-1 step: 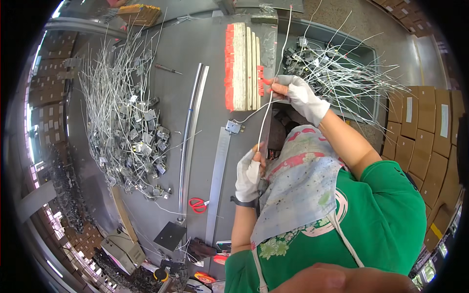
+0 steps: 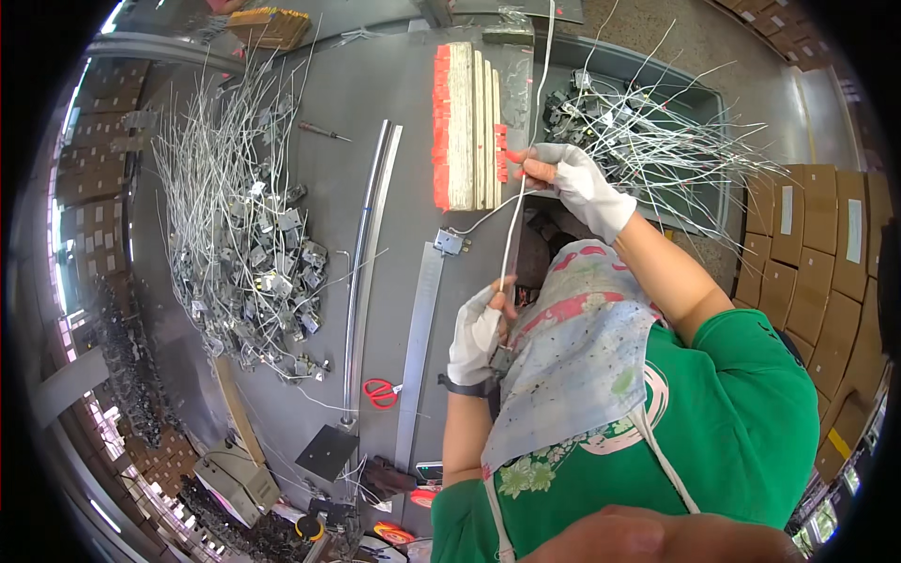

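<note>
My left hand [image 2: 477,336], in a white fingerless glove, closes around a white wire [image 2: 512,225] near the table's front edge. The wire runs up past my right hand [image 2: 580,186], whose gloved thumb and finger pinch it beside the bin. A small grey part [image 2: 503,360] shows partly beneath my left palm, mostly hidden. On the table lies a small metal box-like part [image 2: 450,242] with its own white wire leading toward my right fingers. It sits at the top end of a steel ruler [image 2: 420,338]. Wooden strips with red tape [image 2: 462,127] lie just left of my right hand.
A heap of wired grey parts [image 2: 272,272] covers the left of the table. At the right stands a grey bin [image 2: 718,141] of similar parts. Red-handled scissors [image 2: 381,393], a metal rail [image 2: 361,253] and a screwdriver [image 2: 321,131] lie between. Stacked cartons [image 2: 815,253] stand at right.
My left hand has shifted slightly down and left with the wire. The wire's upper end has swung a little left and up. My right hand stays nearly in place.
</note>
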A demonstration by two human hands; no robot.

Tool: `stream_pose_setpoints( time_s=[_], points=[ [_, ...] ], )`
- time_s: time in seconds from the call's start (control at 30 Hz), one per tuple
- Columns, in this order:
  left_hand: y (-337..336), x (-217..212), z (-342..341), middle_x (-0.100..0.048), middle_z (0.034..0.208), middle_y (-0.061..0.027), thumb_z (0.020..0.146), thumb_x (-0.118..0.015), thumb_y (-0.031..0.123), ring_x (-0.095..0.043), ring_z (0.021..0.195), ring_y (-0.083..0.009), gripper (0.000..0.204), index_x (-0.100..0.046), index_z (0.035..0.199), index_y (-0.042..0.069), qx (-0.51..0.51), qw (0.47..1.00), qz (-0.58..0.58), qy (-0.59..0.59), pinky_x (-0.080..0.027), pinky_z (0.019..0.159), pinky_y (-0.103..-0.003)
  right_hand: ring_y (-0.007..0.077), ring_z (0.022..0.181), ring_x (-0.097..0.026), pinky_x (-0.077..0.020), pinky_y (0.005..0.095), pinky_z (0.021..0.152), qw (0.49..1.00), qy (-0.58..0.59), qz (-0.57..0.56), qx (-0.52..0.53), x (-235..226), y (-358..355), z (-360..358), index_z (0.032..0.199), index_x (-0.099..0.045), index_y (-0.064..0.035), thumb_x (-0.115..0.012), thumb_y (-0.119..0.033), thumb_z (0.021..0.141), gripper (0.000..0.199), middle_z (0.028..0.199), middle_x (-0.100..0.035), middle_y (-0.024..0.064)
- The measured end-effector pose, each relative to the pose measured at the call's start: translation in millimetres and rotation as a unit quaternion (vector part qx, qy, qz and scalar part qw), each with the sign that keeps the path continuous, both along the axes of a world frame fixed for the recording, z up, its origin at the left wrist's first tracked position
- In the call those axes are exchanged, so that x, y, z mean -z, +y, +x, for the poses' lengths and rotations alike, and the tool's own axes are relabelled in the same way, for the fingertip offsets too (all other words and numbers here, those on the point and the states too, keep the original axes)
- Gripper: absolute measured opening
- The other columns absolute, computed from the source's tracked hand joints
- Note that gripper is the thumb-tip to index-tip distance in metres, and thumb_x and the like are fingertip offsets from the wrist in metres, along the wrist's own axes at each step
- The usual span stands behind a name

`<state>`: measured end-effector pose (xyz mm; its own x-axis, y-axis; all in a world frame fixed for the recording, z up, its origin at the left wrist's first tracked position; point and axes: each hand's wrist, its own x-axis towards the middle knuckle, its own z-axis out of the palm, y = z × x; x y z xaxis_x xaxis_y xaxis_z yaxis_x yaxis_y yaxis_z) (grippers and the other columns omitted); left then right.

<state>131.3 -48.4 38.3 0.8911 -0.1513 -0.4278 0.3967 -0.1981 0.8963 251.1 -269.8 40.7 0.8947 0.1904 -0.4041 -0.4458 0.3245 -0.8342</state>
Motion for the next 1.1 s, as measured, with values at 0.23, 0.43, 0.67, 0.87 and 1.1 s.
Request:
stream_pose_setpoints(
  time_s=[0.23, 0.43, 0.67, 0.87, 1.1],
  points=[
    [-3, -8, 30, -0.059, 0.068, -0.0036, 0.091, -0.046, 0.025, -0.054, 0.063, -0.0106, 0.029, -0.058, 0.096, -0.001, 0.249, 0.968, -0.013, -0.003, -0.042, 0.057, -0.024, 0.0073, 0.072, -0.054, -0.0433, 0.0205, 0.070, 0.998, -0.048, 0.003, 0.047, -11, -6, -5, 0.100, -0.061, -0.0011, -0.063, -0.024, 0.082, 0.029, 0.082, -0.062, 0.0023],
    [-44, -3, 48, -0.061, 0.077, -0.0089, 0.085, -0.050, 0.015, -0.058, 0.073, -0.0195, 0.019, -0.059, 0.096, 0.002, 0.196, 0.972, 0.051, -0.122, -0.044, 0.067, -0.028, 0.0085, 0.069, -0.054, -0.0434, 0.0213, 0.063, 0.984, -0.008, -0.018, 0.176, 7, -51, 14, 0.099, -0.058, -0.0012, -0.064, -0.022, 0.080, 0.029, 0.078, -0.059, 0.0026],
    [-29, 33, 50, -0.058, 0.096, -0.0112, 0.069, -0.062, 0.003, -0.053, 0.089, -0.0310, 0.031, -0.058, 0.100, 0.006, -0.010, 0.882, 0.386, -0.271, -0.042, 0.080, -0.038, 0.0142, 0.070, -0.059, -0.0532, 0.0188, 0.071, 0.840, 0.000, 0.033, 0.542, 32, -236, 26, 0.090, -0.055, -0.0010, -0.067, -0.007, 0.077, 0.019, 0.078, -0.059, 0.0060],
    [-26, 47, 66, -0.050, 0.108, -0.0151, 0.069, -0.063, 0.011, -0.048, 0.096, -0.0352, 0.035, -0.055, 0.102, 0.004, 0.022, 0.829, 0.496, -0.259, -0.039, 0.083, -0.044, 0.0105, 0.077, -0.057, -0.0466, 0.0216, 0.066, 0.942, 0.145, -0.065, 0.296, 87, -189, -20, 0.089, -0.058, -0.0064, -0.061, -0.029, 0.082, 0.024, 0.078, -0.060, 0.0029],
    [-22, 74, 45, -0.055, 0.092, -0.0145, 0.072, -0.059, 0.011, -0.050, 0.081, -0.0336, 0.030, -0.057, 0.102, 0.008, 0.014, 0.852, 0.420, -0.313, -0.040, 0.073, -0.043, 0.0109, 0.059, -0.050, -0.0448, 0.0240, 0.052, 0.931, 0.324, 0.084, 0.144, 121, -54, -33, 0.096, -0.052, -0.0096, -0.064, -0.032, 0.080, 0.030, 0.105, -0.055, 0.0126]
  ],
)
